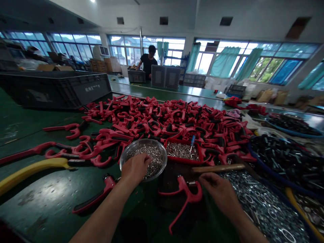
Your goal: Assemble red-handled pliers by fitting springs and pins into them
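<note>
My left hand (pixel 136 167) is over a round clear bowl (pixel 162 168) of small metal pieces, its fingers bunched in a pinch; whatever is between the fingertips is hidden. In front of me lies a red hand grip (pixel 188 195) with a coil spring (pixel 191 184), on a dark plate. My right hand (pixel 221 190) is just right of the spring, thumb and fingers curled together at its curved end; I cannot make out what they hold. Left of my left forearm lies another red and black hand grip (pixel 95 197).
A big heap of red and black handles (pixel 162 118) covers the bench. Nearby are a red tray (pixel 182 161) of metal pins, a wooden tool handle (pixel 219 168), metal rings (pixel 268 206), black parts (pixel 286 158) and a grey crate (pixel 88 89). A person (pixel 149 62) stands across.
</note>
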Tool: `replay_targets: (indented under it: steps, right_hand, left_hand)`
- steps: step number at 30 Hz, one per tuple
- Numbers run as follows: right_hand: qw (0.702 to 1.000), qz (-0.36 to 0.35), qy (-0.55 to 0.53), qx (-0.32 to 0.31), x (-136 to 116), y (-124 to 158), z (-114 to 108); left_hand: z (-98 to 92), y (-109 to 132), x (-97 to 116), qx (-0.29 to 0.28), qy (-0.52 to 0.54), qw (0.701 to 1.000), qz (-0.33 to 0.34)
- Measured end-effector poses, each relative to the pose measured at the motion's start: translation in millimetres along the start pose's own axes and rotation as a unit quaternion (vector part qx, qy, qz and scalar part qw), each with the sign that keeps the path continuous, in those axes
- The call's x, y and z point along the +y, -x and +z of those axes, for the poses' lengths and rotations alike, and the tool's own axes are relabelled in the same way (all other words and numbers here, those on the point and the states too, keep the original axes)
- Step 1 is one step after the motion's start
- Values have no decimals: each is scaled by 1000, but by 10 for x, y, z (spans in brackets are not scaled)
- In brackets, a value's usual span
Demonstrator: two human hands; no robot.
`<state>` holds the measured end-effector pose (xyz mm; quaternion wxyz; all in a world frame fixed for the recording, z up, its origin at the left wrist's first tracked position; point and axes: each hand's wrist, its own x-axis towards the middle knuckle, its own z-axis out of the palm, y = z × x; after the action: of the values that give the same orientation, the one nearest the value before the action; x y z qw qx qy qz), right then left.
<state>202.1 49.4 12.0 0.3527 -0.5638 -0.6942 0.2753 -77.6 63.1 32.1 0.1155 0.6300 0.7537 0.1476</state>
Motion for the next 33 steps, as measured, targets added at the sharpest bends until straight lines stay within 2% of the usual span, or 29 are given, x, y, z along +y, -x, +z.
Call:
replay_targets:
  steps: [6, 10, 13, 16, 21, 28, 33]
  right_hand:
    - [1000, 8, 8, 25, 199, 70, 104]
    - [998, -2, 32, 51, 253, 100, 182]
    - [996, -25, 56, 58, 256, 120, 208]
    - [995, -35, 71, 65, 254, 138, 203]
    - [991, -45, 99, 78, 256, 164, 186]
    - [989, -71, 107, 73, 244, 160, 197]
    - [971, -146, 172, 74, 229, 155, 187]
  left_hand:
    - [-6, 28, 51, -1, 12, 1000, 13]
    - [32, 165, 231, -8, 93, 992, 89]
    - [110, 306, 403, -48, 163, 973, 155]
    - [219, 408, 522, -97, 170, 963, 187]
    - [358, 460, 566, -98, 125, 966, 202]
    - [389, 475, 562, -95, 124, 967, 200]
    - [419, 462, 553, -91, 126, 969, 195]
